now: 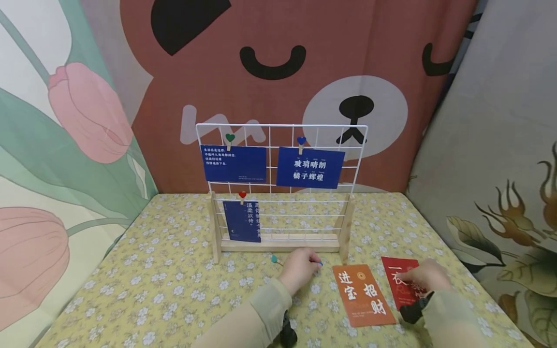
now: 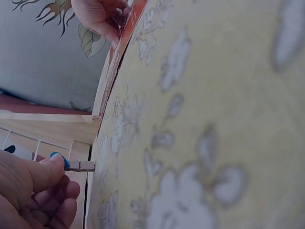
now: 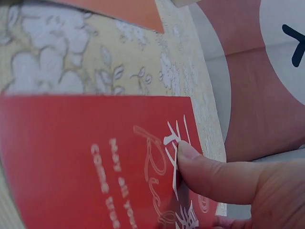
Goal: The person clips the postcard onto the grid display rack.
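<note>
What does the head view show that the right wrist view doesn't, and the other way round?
Only the head view: the left hand holding a blue-topped clip, and three blue cards clipped to the white grid. Only the right wrist view: the small lettering on the red card large enough to read. Both: the red card, the right hand gripping it, the floral tablecloth and the orange card, partly cut off in the wrist view.

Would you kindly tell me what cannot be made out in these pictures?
Head view: part of the red card, covered by the right hand.
Head view: the small print on the orange card, too small to read.
Head view: most of the clip in the left hand, hidden by that hand.
Right wrist view: much of the orange card, cut off by the top edge.
</note>
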Demonstrator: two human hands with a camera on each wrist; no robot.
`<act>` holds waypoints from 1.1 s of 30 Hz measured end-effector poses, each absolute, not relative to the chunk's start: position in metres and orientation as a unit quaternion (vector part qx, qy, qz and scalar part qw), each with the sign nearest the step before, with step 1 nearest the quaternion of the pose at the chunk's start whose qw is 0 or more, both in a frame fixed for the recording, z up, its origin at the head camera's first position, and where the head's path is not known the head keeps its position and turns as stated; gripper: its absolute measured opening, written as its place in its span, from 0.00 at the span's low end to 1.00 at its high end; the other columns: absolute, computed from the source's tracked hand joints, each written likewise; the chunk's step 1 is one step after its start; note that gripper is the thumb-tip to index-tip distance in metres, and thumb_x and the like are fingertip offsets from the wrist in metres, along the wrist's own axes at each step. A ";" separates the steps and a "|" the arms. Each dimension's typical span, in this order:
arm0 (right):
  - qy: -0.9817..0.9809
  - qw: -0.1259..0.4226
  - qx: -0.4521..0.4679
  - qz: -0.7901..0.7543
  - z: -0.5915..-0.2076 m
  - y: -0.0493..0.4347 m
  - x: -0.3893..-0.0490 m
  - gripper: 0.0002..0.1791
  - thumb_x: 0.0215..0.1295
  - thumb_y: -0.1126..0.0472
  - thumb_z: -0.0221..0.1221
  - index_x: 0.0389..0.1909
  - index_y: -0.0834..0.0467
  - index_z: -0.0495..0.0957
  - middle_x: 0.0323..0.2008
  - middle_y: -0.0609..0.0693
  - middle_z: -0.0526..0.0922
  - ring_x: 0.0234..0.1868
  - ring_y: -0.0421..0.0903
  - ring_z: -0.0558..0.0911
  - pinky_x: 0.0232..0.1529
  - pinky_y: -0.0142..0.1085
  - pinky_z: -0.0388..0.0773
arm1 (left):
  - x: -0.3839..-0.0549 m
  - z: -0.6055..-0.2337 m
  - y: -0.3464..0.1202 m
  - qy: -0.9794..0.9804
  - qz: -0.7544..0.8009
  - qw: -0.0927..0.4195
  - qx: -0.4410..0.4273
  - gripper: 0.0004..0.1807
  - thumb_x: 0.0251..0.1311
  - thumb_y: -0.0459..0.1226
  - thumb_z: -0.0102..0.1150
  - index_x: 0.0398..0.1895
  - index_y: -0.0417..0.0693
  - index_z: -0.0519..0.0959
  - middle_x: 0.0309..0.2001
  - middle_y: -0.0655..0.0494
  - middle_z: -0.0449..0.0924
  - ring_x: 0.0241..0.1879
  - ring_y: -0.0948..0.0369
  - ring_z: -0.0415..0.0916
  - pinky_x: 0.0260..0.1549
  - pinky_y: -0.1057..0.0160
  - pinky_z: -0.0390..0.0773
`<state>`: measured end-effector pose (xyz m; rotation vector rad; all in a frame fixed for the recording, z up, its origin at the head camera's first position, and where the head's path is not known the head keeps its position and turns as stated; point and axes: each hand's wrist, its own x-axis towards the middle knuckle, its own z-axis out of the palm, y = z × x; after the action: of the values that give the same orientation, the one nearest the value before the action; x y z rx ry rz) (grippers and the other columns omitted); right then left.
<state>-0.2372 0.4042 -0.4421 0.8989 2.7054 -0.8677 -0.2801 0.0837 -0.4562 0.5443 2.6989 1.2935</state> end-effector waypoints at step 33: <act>0.889 0.007 0.250 -0.385 -0.413 0.391 -0.208 0.37 0.67 0.47 0.58 0.61 0.73 0.62 0.44 0.69 0.75 0.33 0.51 0.78 0.25 0.39 0.77 | -0.277 -0.448 0.077 0.913 0.335 0.039 0.229 0.07 0.57 0.35 0.66 0.37 0.41 0.85 0.34 0.58 0.80 0.31 0.63 0.76 0.30 0.66 0.76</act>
<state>-0.2082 0.3910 -0.4129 0.7805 2.7796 -1.2042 -0.2770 0.0771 -0.4476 0.7036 2.7999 1.0268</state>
